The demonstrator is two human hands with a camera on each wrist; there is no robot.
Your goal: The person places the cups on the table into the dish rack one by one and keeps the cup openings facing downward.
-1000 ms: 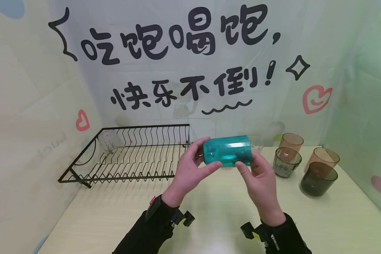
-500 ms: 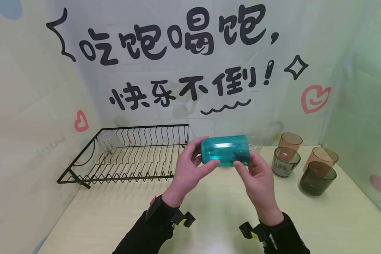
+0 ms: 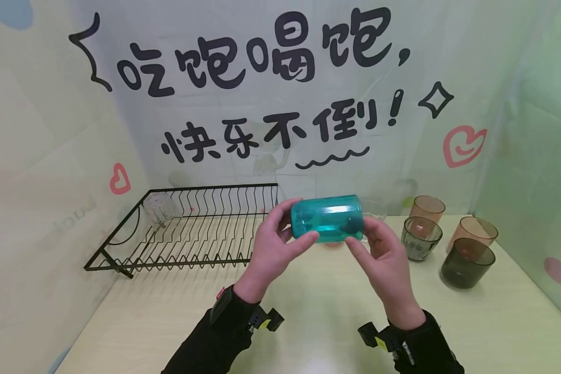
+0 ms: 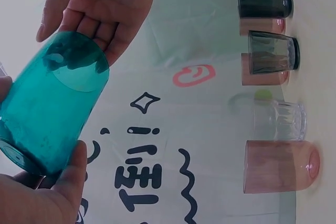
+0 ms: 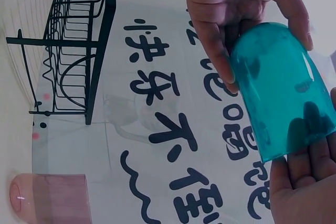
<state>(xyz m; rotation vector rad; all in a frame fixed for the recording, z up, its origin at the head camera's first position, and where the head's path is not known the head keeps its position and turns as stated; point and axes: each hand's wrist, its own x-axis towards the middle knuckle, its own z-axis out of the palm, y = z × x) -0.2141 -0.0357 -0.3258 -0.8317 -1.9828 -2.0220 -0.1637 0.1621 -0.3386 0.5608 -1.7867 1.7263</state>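
Note:
A teal transparent glass (image 3: pixel 327 218) is held sideways above the table, its base to the left and its open rim to the right. My left hand (image 3: pixel 272 254) grips the base end, thumb in front and fingers behind. At the rim, my right hand (image 3: pixel 387 265) holds the glass between thumb and fingers. Dark finger shapes show through the teal wall (image 5: pixel 283 87) in the right wrist view; whether any fingertip is inside the rim I cannot tell. The left wrist view shows the round base (image 4: pixel 21 156) by my left palm.
A black wire dish rack (image 3: pixel 205 228) stands at the back left, with a clear glass (image 3: pixel 161 208) in it. On the right are a dark glass (image 3: pixel 467 265), a grey glass (image 3: pixel 421 241) and pink glasses (image 3: pixel 427 206). Behind my hands stand a clear glass (image 4: pixel 281 120) and a pink glass (image 4: pixel 278 166).
Both hands still hold the teal glass. It has shifted slightly left and up, and my right hand sits a little farther out along the rim end.

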